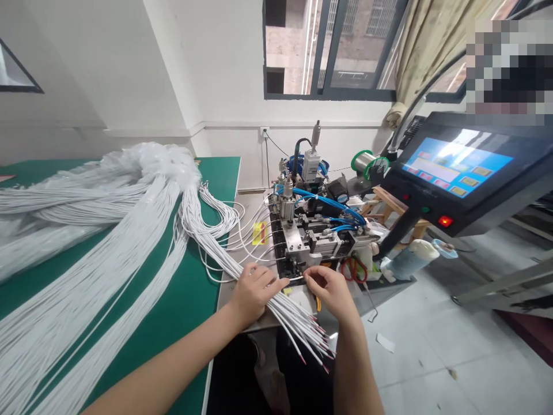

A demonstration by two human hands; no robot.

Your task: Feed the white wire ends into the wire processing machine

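Head view: the left hand (pixel 254 293) curls its fingers over a bundle of white cables (pixel 298 318), whose reddish-tipped ends fan out past the bench edge. The right hand (pixel 330 289) pinches one white cable (pixel 296 279) between thumb and forefinger, just before the pneumatic machine (pixel 298 237) with blue hoses.

Bright, soft light leaves white glare on the screen (pixel 458 167).

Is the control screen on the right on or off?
On: the control screen shows a bright blue display, and the red button beneath it glows.
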